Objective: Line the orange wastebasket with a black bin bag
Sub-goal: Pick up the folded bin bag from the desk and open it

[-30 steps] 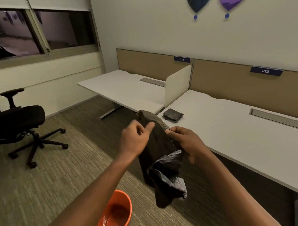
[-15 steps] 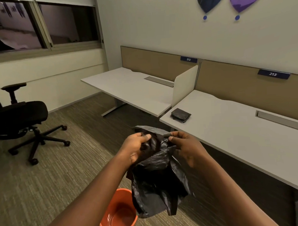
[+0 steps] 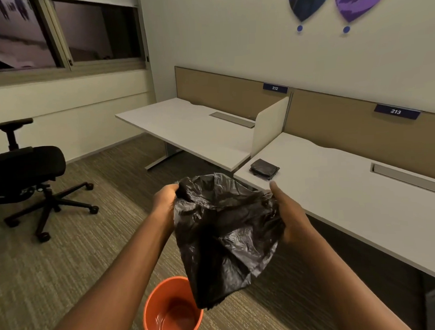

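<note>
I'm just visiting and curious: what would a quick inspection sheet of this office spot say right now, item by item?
Surface: striped carpet floor; two white desks along a tan partition.
Job's things: black bin bag held open in the air, its bottom hanging over the orange wastebasket, which stands unlined on the floor.
Clutter: folded black bags on the near desk's corner.
Grippers: left hand and right hand each grip a side of the bag's mouth.
Cables: nothing seen.
Surroundings: black office chair at left, window, desk labels 212 and 213, blue and purple wall decorations.
</note>
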Motion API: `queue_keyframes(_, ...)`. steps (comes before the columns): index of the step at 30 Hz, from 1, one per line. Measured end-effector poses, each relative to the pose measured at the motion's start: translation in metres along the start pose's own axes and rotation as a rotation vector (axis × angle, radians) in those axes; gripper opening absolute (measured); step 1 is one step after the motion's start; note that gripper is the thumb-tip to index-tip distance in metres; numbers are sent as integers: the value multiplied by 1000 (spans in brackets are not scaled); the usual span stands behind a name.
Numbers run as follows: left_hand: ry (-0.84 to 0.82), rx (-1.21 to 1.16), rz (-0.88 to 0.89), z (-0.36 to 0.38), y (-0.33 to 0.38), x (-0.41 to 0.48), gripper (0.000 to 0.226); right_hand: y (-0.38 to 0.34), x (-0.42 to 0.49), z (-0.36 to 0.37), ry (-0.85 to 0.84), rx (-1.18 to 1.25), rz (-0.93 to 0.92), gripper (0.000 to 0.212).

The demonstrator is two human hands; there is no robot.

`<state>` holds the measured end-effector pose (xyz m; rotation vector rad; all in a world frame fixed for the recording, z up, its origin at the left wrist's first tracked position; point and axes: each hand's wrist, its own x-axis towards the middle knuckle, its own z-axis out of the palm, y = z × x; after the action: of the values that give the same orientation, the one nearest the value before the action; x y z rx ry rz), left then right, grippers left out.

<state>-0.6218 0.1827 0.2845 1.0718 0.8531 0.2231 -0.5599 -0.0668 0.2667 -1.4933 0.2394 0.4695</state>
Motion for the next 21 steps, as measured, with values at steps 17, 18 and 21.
queue_keyframes(17, 364, 905, 1294, 12, 38, -13, 37, -60, -8, 15, 6, -410, -291, 20)
queue_keyframes(18, 270, 892, 1479, 17, 38, -24, 39, -63, -7, 18, 3, -391, -288, 20)
queue_keyframes(21, -555, 929, 1312, 31, 37, -63, 46, -71, -7, 27, -6, -366, -268, 20)
